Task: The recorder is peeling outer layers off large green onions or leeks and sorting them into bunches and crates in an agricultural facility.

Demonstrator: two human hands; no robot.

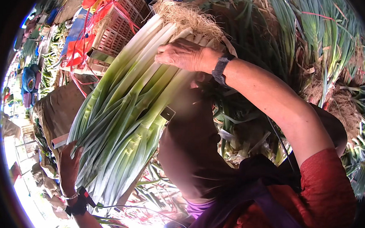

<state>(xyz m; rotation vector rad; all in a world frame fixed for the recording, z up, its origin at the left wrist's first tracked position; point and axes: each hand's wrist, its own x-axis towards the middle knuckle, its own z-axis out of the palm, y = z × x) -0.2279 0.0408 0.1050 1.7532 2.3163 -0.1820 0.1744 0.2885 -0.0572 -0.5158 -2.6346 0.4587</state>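
A big bundle of leeks (130,94) lies slantwise in front of me, white stalks and tangled roots (187,17) at the far end, green leaves fanning toward me on the left. My right hand (181,54) is closed over the white stalks just below the roots, fingers curled in and knuckles up. Down at the leafy end, my left hand (69,164) rests against the left side of the leaves, its fingers stretched and apart, partly in shadow. Both wrists wear dark bands.
A pale plastic crate (120,26) with red ribbons and red bags stands at the far left. More leeks (318,34) are heaped on the right, roots showing. A metal bar end (59,141) sticks out beside my left hand. Loose leaves litter the ground below.
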